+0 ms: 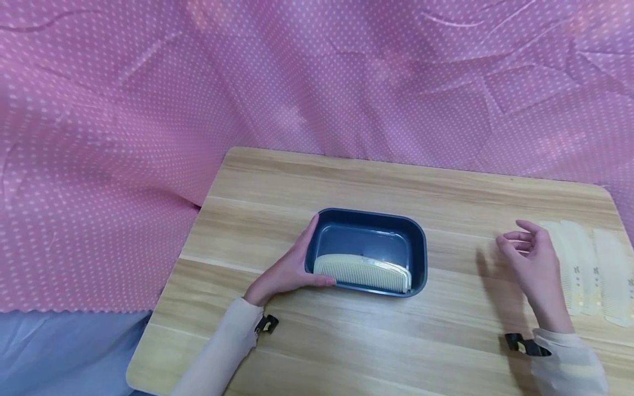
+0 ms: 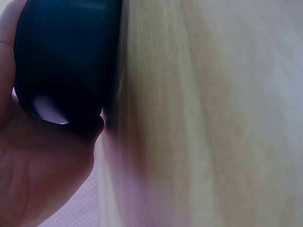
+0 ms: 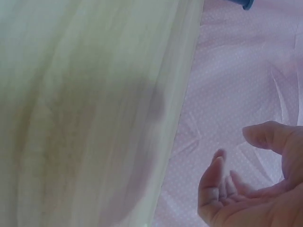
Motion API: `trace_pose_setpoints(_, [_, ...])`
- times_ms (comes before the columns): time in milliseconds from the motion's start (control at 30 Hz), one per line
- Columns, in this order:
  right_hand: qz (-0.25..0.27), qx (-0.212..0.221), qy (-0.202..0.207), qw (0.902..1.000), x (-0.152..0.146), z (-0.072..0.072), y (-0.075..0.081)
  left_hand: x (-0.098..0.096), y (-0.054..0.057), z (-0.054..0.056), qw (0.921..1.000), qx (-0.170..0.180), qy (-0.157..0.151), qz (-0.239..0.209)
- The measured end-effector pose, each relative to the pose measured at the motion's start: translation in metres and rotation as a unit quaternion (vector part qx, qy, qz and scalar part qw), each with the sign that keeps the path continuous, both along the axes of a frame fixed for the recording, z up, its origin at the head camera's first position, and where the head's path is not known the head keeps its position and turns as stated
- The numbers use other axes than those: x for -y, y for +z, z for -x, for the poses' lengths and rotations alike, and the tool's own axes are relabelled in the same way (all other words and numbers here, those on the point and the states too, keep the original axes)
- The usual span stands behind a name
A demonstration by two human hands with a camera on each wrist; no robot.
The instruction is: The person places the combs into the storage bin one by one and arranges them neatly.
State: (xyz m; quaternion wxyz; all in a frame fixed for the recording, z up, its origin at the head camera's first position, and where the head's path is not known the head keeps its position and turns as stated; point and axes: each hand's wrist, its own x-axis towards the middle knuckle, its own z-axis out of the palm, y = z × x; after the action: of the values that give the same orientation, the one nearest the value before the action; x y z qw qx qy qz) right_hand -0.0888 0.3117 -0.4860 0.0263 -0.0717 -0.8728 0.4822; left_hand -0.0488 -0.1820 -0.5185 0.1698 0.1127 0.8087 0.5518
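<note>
A dark blue rectangular box (image 1: pixel 369 216) stands on the wooden table, with a pale cream comb (image 1: pixel 361 272) lying along its near side, teeth toward me. A second edge at the comb's right end may be another comb beneath it. My left hand (image 1: pixel 292 264) grips the box's left end, thumb at the near rim and fingers along the left side; the left wrist view shows the palm against the box wall (image 2: pixel 66 56). Over the table at the right, my right hand (image 1: pixel 535 264) hangs loosely curled and holds nothing. In the right wrist view its thumb and fingers stand apart.
Several pale combs (image 1: pixel 611 275) lie side by side at the table's right edge, next to and partly behind the right hand. The wooden table (image 1: pixel 396 352) has rounded corners. A pink dotted cloth (image 1: pixel 317 82) hangs behind it and to the left.
</note>
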Motion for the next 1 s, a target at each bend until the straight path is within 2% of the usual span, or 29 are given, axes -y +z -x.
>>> trace_pose_setpoints(200, [-0.006,0.033,-0.002,0.9994,-0.011,0.005,-0.002,0.001,0.001,0.0,1.0,0.006,0.003,0.003])
trace_pose_setpoints(433, [-0.031,0.076,0.01,0.9966,-0.037,0.003,-0.004,-0.001,0.001,0.0,1.0,0.006,-0.001,0.003])
trace_pose_setpoints(700, [-0.091,0.125,0.001,0.988,-0.058,0.001,0.0,-0.001,0.003,-0.002,1.0,0.006,0.005,0.005])
trace_pose_setpoints(1000, [-0.107,0.167,-0.019,0.98,-0.068,-0.001,0.003,-0.002,0.001,0.0,1.0,0.003,0.003,-0.001])
